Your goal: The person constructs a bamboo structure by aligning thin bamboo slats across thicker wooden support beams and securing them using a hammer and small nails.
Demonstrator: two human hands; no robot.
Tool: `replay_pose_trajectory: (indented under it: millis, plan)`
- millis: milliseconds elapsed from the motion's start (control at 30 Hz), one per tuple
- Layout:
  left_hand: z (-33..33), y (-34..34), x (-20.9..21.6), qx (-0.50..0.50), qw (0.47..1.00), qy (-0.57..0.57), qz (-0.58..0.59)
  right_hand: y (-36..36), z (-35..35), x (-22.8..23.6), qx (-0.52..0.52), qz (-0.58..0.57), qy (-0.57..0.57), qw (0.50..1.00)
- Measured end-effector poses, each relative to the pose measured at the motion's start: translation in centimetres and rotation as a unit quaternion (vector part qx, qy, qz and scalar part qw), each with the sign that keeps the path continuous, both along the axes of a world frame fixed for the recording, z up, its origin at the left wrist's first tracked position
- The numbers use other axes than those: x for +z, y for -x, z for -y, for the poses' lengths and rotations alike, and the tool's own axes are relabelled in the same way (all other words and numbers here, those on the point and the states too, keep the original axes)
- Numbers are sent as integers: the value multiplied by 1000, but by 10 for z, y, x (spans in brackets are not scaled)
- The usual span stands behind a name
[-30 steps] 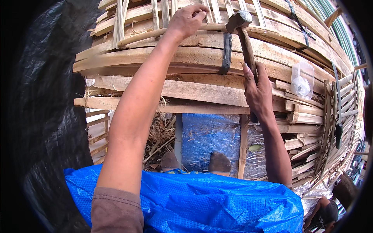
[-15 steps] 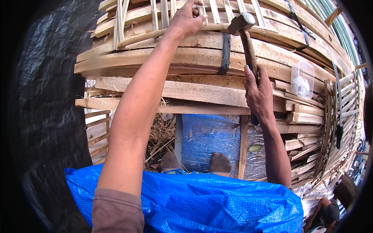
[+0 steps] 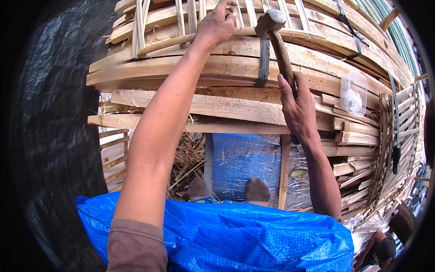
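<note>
My right hand (image 3: 300, 106) is wrapped round the wooden handle of a hammer (image 3: 282, 50). The metal head is up and lies just right of my left hand (image 3: 216, 26). At the far top, my left hand has its fingers drawn together over a thin wooden slat (image 3: 239, 16). Anything small pinched there is too hard to make out. The slat stands in a row of similar upright slats, which cross a long curved strip (image 3: 167, 43) resting on stacked wooden beams (image 3: 226, 63).
Black tape (image 3: 263, 63) wraps the beams. A clear plastic tub (image 3: 353, 95) with a bag in it sits at right, near a dark-handled blade (image 3: 396, 156). Blue tarp (image 3: 253, 235) covers my lap. Split sticks (image 3: 358, 138) lie stacked; another person (image 3: 380, 249) is lower right.
The hammer has shifted left and slightly up, toward my left hand. My right hand has moved a little left with it. My left hand stays almost in place at the slat.
</note>
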State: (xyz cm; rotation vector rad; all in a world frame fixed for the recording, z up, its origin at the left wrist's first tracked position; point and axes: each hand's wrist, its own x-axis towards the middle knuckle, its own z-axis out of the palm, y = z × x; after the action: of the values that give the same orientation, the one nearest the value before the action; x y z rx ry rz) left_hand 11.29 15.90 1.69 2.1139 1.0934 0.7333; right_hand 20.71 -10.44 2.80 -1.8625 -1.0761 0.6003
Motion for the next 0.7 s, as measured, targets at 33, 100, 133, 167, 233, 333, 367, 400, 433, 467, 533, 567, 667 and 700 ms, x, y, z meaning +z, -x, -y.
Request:
replay_pose_trajectory:
  millis: [33,100,133,167,233,333,367,400,433,467,533,567,667,700]
  plan:
    - [-3,0,-4,-18,999,-34,7,0,-3,2,6,21,-13,1000]
    - [-10,5,-9,-49,993,-104,19,4,-10,6,24,62,-43,997]
    - [-12,7,-13,-61,992,-103,42,6,-13,10,27,52,-39,998]
    - [-10,7,-14,-75,990,-101,67,8,-15,13,28,42,-35,998]
    - [-8,5,-13,-84,990,-103,54,8,-17,14,29,29,-30,999]
    - [-9,3,-14,-70,989,-128,2,6,-18,9,27,13,-24,999]
    - [-10,2,-15,-67,987,-145,22,6,-17,6,22,0,-19,1000]
    - [-10,2,-17,-64,984,-161,41,5,-15,3,17,-12,-14,1000]
    - [-9,1,-19,-49,982,-179,40,5,-14,1,10,-12,-9,1000]
    - [-5,-2,-18,-36,979,-197,40,4,-11,-2,0,-10,-3,1000]
    - [-4,-6,-14,-42,984,-171,28,1,-6,-5,-13,-10,8,1000]
    - [-7,-5,-6,-60,990,-127,14,-1,-4,-6,-15,-12,13,1000]
    - [-8,-4,4,-79,997,-11,-2,-5,2,-9,-23,-15,14,1000]
    - [-14,-1,-2,-82,997,6,15,-4,2,-8,-22,-16,11,1000]
